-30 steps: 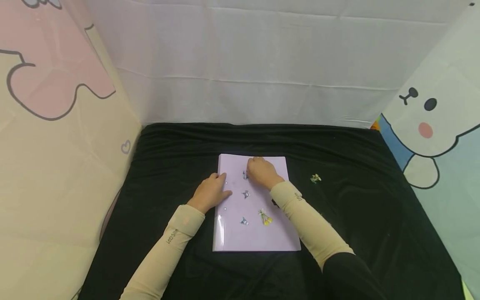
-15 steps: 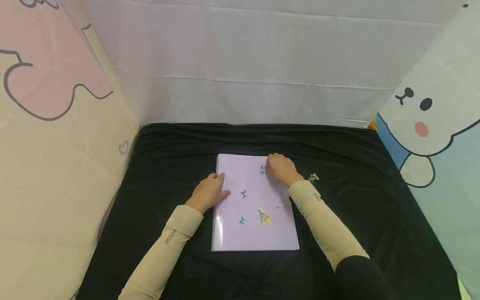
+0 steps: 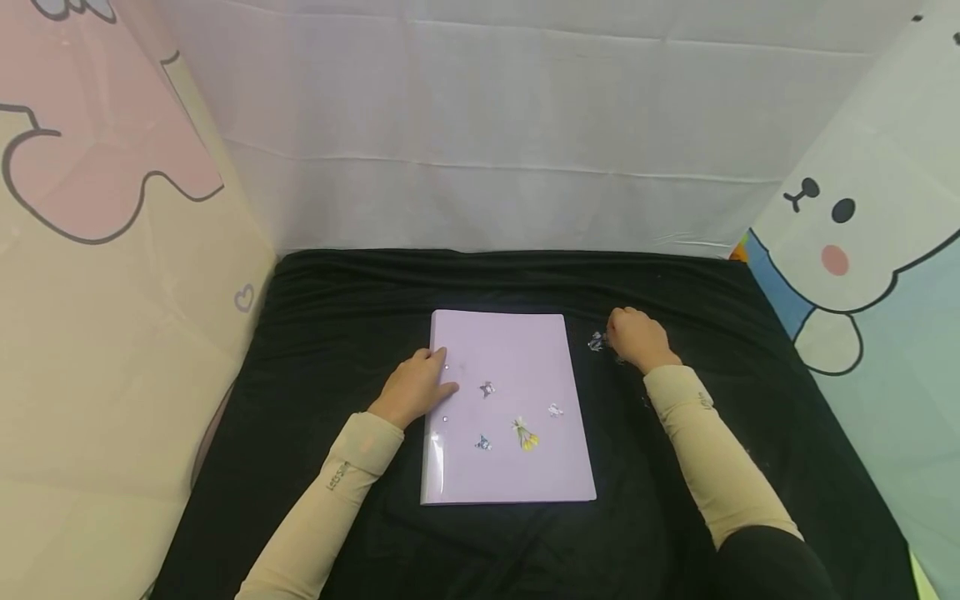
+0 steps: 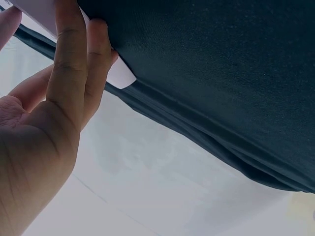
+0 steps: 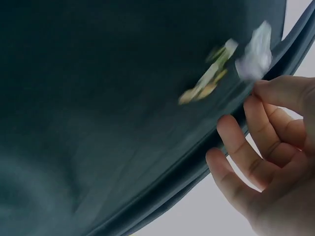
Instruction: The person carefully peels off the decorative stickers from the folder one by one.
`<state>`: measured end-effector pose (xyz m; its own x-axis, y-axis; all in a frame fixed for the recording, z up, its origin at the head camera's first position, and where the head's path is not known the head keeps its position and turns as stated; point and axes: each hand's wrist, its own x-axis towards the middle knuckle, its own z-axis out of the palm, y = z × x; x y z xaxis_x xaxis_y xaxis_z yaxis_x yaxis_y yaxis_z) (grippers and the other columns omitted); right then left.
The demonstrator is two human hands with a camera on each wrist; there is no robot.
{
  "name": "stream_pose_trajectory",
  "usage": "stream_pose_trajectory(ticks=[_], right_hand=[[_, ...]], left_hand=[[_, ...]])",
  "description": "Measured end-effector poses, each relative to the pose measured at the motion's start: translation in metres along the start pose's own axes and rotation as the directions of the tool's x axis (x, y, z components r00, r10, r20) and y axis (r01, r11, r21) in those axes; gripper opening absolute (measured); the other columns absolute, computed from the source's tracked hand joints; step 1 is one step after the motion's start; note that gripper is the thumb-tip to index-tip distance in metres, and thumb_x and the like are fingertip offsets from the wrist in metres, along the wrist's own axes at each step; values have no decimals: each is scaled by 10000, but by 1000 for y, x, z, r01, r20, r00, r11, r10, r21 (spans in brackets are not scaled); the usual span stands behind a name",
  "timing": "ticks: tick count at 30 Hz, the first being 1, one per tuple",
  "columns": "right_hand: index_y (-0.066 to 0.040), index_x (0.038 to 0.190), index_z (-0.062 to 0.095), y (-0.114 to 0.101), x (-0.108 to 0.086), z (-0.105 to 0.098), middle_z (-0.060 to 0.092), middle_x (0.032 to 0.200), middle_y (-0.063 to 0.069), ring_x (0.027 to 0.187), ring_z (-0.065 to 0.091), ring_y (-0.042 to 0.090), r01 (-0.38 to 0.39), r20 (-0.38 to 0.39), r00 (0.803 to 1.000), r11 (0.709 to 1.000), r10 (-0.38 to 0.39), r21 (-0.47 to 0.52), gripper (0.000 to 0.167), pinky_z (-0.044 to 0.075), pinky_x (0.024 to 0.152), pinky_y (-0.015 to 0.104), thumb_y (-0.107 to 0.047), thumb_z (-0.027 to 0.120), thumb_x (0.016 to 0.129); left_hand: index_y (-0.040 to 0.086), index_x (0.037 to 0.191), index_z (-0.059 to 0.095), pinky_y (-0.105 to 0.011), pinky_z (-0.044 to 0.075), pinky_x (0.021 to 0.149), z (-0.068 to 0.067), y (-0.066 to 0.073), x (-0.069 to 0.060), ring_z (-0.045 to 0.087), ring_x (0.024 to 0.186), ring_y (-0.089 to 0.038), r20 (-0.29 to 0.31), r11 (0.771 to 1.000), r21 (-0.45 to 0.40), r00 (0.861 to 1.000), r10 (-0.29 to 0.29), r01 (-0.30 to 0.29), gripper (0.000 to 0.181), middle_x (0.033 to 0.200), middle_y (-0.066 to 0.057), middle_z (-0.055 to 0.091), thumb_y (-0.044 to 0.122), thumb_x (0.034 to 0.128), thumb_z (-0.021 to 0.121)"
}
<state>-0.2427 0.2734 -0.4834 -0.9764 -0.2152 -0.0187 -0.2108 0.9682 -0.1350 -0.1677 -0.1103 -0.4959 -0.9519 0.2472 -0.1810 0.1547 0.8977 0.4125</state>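
On the left rises a cream wall hanging (image 3: 135,350) printed with a large pink shape and a small heart outline; a creased white sheet (image 3: 487,125) runs across the back, and black cloth (image 3: 337,317) covers the counter in front of it. From the lower left comes an arm in a pale sleeve (image 3: 337,483) with dark lettering. Its left hand (image 3: 412,386) lies on the spine edge of a lilac folder (image 3: 517,358), the thumb apart from the fingers and reaching onto the cover; that grip is wide and loose, its fingers fairly straight. The folder lies flat near the middle of the cloth. Beside the spine are two small round studs (image 3: 446,419); further right on the cover are two dark-patterned stickers, an upper one (image 3: 487,389) and a lower one (image 3: 483,442), then a yellow flower sticker (image 3: 527,434) and, near the right edge, a pale sticker (image 3: 555,410). Past the folder, over the cloth, the right hand (image 3: 643,340) pinches a translucent piece (image 3: 596,342) narrowly between thumb and finger, the other fingers loosely bent. A green-and-yellow flower piece (image 5: 209,76), blurred in the right wrist view, is close by. At the far right hangs a panel (image 3: 892,375) showing a white cartoon animal.
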Motion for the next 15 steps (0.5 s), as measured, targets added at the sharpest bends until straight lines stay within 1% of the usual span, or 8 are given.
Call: stream_pose_trajectory(ticks=[3, 6, 9, 15], right_hand=[[39, 975, 643, 13, -6, -5, 599, 905, 182, 807, 617, 368, -13, 4, 1000, 1000, 13, 6, 126, 518, 672, 539, -44, 552, 951], [47, 1008, 649, 21, -11, -6, 602, 927, 199, 816, 621, 388, -23, -2, 1000, 1000, 23, 15, 157, 518, 672, 546, -47, 534, 958], [55, 1026, 654, 24, -15, -7, 605, 936, 209, 829, 620, 404, -29, -8, 1000, 999, 29, 20, 183, 516, 683, 556, -50, 520, 961], [50, 1038, 651, 25, -17, -6, 609, 949, 218, 852, 620, 418, -31, -3, 1000, 999, 31, 24, 185, 510, 706, 570, -54, 523, 955]], left_hand=[[11, 1486, 443, -521, 461, 996, 0, 0, 0, 549, 1228, -397, 6, 1000, 0, 1000, -6, 6, 699, 1419, -260, 490, 309, 928, 741], [14, 1487, 443, -523, 455, 1002, 1, 1, 1, 542, 1239, -397, 9, 1000, 1, 1000, -9, 9, 705, 1423, -257, 489, 311, 924, 745], [14, 1486, 445, -523, 454, 1003, 1, 0, 1, 541, 1240, -398, 6, 1000, 4, 1000, -7, 7, 704, 1423, -256, 490, 311, 923, 747], [3, 1480, 449, -522, 454, 1004, 1, 1, 1, 544, 1237, -398, -2, 1000, 4, 1000, 2, -1, 699, 1419, -260, 495, 305, 924, 747]])
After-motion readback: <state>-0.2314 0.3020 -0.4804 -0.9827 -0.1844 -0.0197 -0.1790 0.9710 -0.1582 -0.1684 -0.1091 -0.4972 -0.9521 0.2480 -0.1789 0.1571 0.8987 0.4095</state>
